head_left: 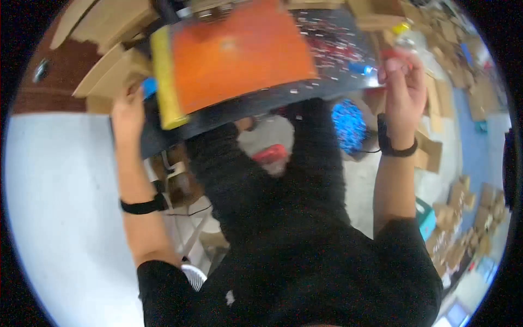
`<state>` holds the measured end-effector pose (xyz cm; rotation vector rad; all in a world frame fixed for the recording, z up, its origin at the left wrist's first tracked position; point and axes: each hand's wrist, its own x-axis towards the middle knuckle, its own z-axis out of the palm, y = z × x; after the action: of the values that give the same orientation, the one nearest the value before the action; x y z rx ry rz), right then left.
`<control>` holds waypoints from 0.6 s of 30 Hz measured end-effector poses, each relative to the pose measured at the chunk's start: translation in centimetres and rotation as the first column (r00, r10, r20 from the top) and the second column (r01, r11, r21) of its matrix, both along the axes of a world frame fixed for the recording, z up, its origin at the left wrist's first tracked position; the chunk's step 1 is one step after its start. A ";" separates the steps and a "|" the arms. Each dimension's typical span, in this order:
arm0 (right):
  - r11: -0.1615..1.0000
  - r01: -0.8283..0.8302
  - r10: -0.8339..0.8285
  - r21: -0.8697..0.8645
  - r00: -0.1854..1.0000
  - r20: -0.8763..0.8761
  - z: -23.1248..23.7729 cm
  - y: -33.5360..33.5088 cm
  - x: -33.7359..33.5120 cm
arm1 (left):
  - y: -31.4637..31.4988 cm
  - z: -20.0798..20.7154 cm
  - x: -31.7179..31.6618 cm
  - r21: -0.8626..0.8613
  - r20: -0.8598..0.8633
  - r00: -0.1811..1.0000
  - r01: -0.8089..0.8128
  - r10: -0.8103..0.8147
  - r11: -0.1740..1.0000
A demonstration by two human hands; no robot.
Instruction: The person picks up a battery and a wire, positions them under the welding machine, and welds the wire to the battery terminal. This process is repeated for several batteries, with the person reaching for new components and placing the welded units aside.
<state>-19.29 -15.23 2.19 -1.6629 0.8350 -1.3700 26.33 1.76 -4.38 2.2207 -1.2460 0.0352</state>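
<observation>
My left hand (129,117) is at the table's left end beside a cardboard box, its fingers curled against a small blue piece (149,87). Motion blurs that piece, so its kind does not show. Past the table's right end, my right hand (404,90) is raised with thumb and fingers pinched together. A blurred red piece (399,53) shows at those fingertips. Between the hands, an orange sheet or mat (245,54) covers much of the dark table (229,114), with a yellow strip (166,79) along its left side.
Many tiny red and pale bits (332,41) are scattered on the table right of the orange mat. A blue part (360,68) lies near its right edge. Below stands a container of blue pieces (348,125). Cardboard boxes (114,71) crowd the left and back.
</observation>
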 end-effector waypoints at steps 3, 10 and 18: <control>0.986 0.146 -0.124 0.079 0.966 -0.227 -2.1 0.2 -7.7 | -0.2 -2.6 3.4 0.185 0.034 0.996 0.070 -0.078 0.980; 0.918 0.367 -0.338 -0.150 0.524 -0.782 -9.2 -2.8 -17.3 | -2.8 -4.5 4.1 0.162 -0.016 0.998 0.062 -0.060 0.985; 0.939 0.086 -0.331 -0.334 0.499 -0.801 -8.6 -10.2 -2.9 | -2.8 -3.0 2.7 0.181 -0.070 0.996 -0.048 0.062 0.982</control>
<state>-22.18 -25.45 -6.39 -2.5738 1.5079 -0.7236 29.07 -1.08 -7.34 2.3869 -1.1875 -0.1430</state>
